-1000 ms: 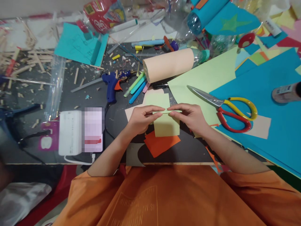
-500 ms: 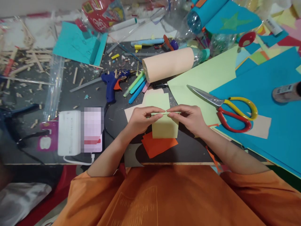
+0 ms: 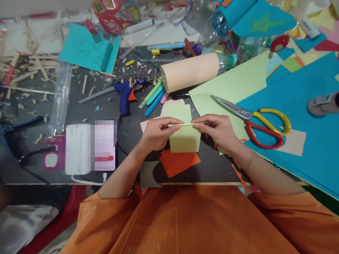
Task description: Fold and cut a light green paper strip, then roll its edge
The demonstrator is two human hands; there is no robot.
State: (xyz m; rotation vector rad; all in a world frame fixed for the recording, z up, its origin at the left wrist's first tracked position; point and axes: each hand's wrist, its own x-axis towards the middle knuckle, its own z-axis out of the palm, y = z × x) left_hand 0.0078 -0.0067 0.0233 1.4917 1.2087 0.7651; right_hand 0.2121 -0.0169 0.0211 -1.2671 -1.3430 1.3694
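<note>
A small light green paper square (image 3: 185, 140) is held up over the dark table between both hands. My left hand (image 3: 158, 132) pinches its top edge on the left side, thumb and fingers pressed together. On the right side of the same edge, my right hand (image 3: 217, 131) pinches it too. An orange paper scrap (image 3: 178, 163) lies flat under the green piece. Behind my fingers lie another light green piece (image 3: 177, 111) and a peach piece.
Scissors (image 3: 254, 120) with red and yellow handles lie on green and blue paper sheets (image 3: 304, 116) at the right. A peach paper roll (image 3: 189, 71), markers (image 3: 153, 96) and a blue glue gun (image 3: 125, 95) lie beyond my hands. A white power bank (image 3: 78, 149) sits at the left.
The top flap of the green paper has been pressed flatter along its fold. Both hands stay at the top edge, shifted only slightly.
</note>
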